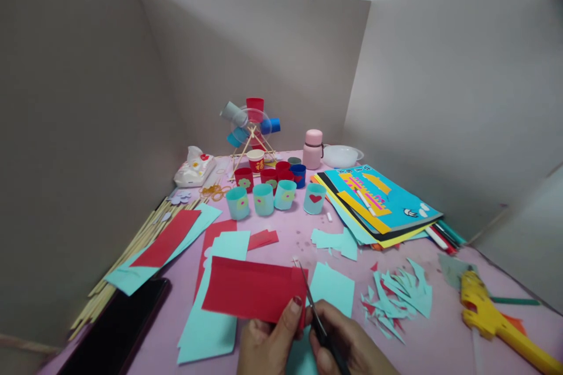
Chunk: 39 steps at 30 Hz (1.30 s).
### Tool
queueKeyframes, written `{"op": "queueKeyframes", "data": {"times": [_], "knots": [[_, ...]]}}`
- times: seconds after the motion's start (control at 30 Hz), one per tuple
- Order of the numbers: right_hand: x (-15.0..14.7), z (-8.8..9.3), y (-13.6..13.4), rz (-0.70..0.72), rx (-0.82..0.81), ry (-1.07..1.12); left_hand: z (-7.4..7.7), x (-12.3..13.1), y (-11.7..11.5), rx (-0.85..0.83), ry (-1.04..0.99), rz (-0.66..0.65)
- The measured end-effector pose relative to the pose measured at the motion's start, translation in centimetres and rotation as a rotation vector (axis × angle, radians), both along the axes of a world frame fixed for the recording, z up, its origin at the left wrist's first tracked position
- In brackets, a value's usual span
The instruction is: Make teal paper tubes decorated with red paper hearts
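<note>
Between the thumb and fingers of my left hand (273,343) is a red paper strip (248,288), held up above the table near its right end. My right hand (341,337) grips black-handled scissors (323,331). Their blades point up and away, parted around the strip's right edge. Under and beside the strip lie light blue paper sheets (209,334). Another light blue sheet (336,287) lies just beyond my right hand. A small folded piece of red paper (263,239) rests behind the strip.
Behind stand light blue paper cups (238,204), a stick-and-cup wheel (252,126) and a pink bottle (313,149). Paper scraps (396,296) and a yellow glue gun (492,316) lie right, below a stack of coloured paper (373,199). A phone (118,325) and wooden sticks (127,263) lie left.
</note>
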State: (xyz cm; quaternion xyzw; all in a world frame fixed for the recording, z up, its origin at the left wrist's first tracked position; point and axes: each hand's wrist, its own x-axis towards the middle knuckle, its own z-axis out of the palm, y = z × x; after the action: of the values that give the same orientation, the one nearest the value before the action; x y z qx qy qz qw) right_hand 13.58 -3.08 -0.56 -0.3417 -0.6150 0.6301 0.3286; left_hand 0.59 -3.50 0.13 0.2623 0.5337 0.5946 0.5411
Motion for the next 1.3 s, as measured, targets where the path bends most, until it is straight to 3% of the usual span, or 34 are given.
{"op": "queueKeyframes", "data": {"times": [1.3], "knots": [[0.12, 0.17, -0.56, 0.046, -0.014, 0.036, 0.68, 0.18, -0.24, 0.02, -0.185, -0.064]]}}
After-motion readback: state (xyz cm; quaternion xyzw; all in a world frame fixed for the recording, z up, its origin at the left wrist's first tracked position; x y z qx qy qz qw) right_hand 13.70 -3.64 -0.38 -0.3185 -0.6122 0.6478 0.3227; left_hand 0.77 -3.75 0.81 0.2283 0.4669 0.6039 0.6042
